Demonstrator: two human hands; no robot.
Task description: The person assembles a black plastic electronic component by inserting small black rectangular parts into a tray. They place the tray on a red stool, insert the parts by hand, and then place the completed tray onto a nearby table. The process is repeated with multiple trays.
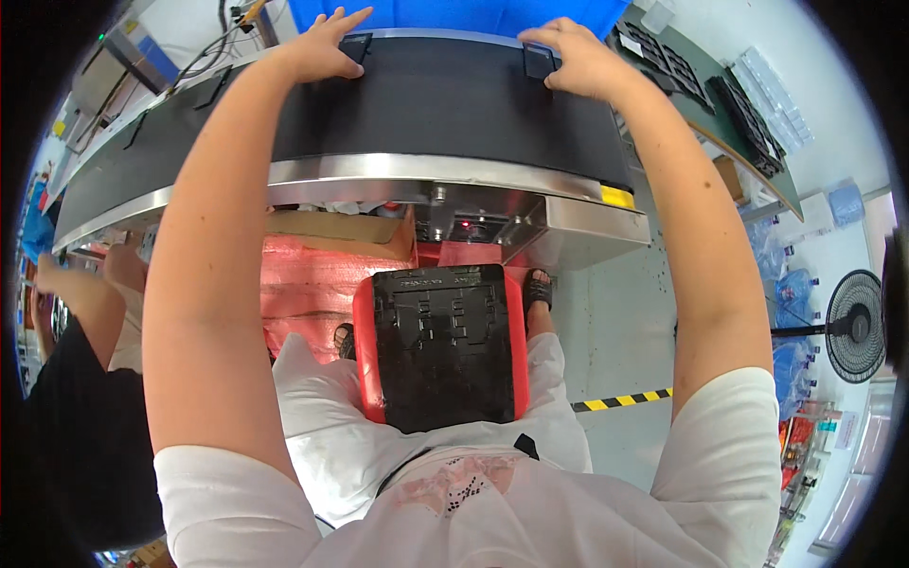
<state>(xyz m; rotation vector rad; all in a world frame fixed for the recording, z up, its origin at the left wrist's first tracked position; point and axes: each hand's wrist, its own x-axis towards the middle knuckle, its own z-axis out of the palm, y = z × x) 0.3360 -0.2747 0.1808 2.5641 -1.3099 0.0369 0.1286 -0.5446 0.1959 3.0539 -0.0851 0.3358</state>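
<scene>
Both my arms reach forward over a black conveyor belt [426, 104]. At the belt's far edge, my left hand [322, 49] has its fingers spread, and its thumb rests by the lower edge of a small flat black rectangular piece [356, 44]. Further right, my right hand [579, 59] spans a similar black rectangular piece [539, 62], with the index finger at its far end and the thumb at its near corner. Both pieces lie on or just above the belt; the exact contact is hard to make out.
Behind the belt stands a blue bin [454, 13]. A green table [705, 118] at right carries black trays [663, 59]. A black-topped red box [440, 350] sits between my legs. A co-worker's arm [85, 298] shows at left, a fan [855, 327] at right.
</scene>
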